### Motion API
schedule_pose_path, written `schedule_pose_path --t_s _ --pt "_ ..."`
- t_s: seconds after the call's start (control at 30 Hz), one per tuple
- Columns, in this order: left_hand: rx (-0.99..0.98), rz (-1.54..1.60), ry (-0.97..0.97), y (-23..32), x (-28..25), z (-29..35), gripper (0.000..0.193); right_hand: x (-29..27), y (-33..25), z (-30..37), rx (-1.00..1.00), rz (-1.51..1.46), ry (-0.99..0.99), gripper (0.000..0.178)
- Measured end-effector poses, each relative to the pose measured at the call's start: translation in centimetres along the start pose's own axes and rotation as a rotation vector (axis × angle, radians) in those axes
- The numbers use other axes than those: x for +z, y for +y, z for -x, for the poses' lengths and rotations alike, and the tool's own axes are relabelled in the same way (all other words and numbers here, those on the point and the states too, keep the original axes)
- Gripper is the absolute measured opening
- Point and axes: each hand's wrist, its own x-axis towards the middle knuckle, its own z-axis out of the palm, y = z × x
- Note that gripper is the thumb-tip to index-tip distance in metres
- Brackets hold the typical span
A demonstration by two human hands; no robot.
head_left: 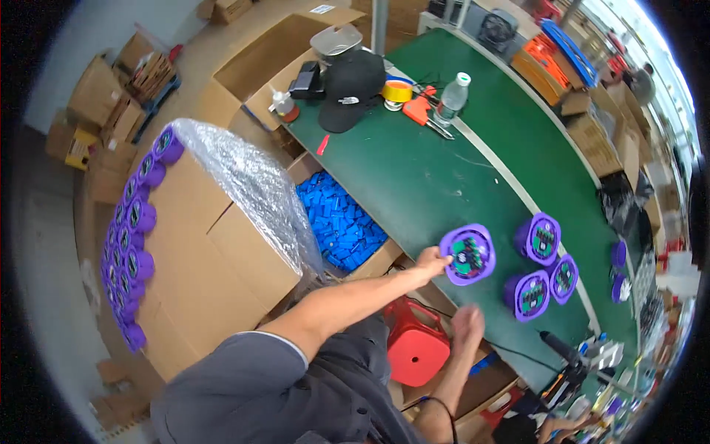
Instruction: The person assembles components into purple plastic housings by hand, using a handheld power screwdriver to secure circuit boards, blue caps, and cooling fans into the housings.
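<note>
My left hand (433, 264) grips the near left rim of a purple plastic housing (484, 275), its thumb over the edge. A green circuit board (467, 255) with dark parts sits inside that housing. My right hand (467, 325) is over the table's near edge, apart from the housing. Motion blurs its fingers, and nothing held by it can be made out. To the right on the green table (436, 185) stand three similar purple housings (538, 238) with boards showing, grouped close together.
A large carton (214, 288) on my left carries rows of purple housings (137, 214) and bubble wrap (244, 177). Below the table edge is a box of blue pieces (336, 222). A cap (353, 81), bottle (452, 96), scissors (425, 111), red stool (418, 355) and black corded tool (558, 346) are nearby.
</note>
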Motion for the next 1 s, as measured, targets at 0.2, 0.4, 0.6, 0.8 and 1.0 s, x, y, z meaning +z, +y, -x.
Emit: schedule_pose_path --t_s 0.2,0.4,0.6,0.8,1.0 --pt "-0.012 -0.018 -0.192 2.2 6.4 1.0 0.041 -7.8 12.4 13.3 0.564 0.417 0.163 0.023" --pt "-0.009 -0.294 -0.395 0.5 -7.5 9.8 0.046 -0.6 10.6 3.0 0.535 0.785 -0.434 0.030" --pt "0.151 0.001 0.699 -3.9 -34.0 24.9 0.020 20.9 6.5 -9.6 0.367 1.065 -0.905 0.036" --pt "0.313 0.642 1.322 -8.8 -48.8 43.9 0.012 43.5 13.0 -7.2 0.327 1.125 -1.170 0.039" --pt "0.284 0.821 1.493 -16.5 -56.8 52.7 0.007 58.1 27.4 6.1 0.332 1.207 -1.335 0.032"
